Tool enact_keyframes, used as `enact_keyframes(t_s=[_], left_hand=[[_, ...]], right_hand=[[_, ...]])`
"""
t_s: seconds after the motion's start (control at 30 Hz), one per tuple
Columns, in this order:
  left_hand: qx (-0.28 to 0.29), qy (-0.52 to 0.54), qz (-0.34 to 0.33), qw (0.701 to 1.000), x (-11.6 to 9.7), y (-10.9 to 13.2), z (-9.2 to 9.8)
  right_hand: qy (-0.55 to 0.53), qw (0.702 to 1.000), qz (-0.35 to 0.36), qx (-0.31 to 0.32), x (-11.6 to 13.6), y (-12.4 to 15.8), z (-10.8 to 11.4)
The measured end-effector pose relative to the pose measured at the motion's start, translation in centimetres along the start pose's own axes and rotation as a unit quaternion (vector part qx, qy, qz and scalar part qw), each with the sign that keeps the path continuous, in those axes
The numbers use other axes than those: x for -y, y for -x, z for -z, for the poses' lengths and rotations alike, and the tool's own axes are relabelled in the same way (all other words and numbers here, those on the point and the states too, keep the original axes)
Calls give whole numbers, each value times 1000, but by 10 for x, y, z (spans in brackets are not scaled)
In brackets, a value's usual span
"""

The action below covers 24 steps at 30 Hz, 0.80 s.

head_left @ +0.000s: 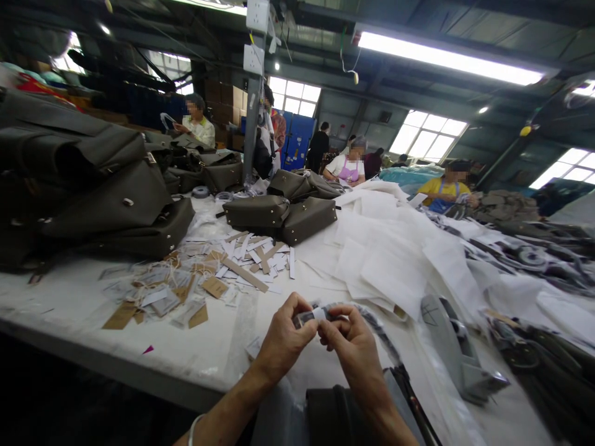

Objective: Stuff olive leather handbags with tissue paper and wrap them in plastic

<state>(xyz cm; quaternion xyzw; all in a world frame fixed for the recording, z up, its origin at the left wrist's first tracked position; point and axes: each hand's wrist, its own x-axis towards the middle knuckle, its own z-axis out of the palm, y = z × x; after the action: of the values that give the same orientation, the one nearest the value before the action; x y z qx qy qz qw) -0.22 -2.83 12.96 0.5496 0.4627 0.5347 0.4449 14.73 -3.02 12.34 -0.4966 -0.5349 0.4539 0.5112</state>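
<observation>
A bag handle (382,332) wrapped in clear plastic arches up from a dark bag (328,416) in front of me. My left hand (289,329) is closed around one part of this handle, thumb on the near side. Between my hands, a small white band (319,313) sits around the handle. My right hand (352,339) pinches at that band, its fingers bent and its thumb pressed in. Whether the band is paper or tape I cannot tell. Most of the bag is hidden below my forearms.
Paper strips (260,255) and tags in plastic sleeves (174,297) lie left of centre. Dark bags (116,198) are piled at left, with more bags (309,218) ahead. White sheets (385,248) spread rightward beside a grey tape-dispenser-like tool (449,347). Several people work beyond.
</observation>
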Motion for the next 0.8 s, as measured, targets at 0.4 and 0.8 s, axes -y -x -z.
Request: enact_keyframes(t_s=[0.4,0.8], left_hand=[[42,40,35,998,11,-11,7],[60,169,121,976,13,-18,-5]], right_hand=[[394,868,297,-47,-2,-3,22],[598,732,293,142,27,-35,13]])
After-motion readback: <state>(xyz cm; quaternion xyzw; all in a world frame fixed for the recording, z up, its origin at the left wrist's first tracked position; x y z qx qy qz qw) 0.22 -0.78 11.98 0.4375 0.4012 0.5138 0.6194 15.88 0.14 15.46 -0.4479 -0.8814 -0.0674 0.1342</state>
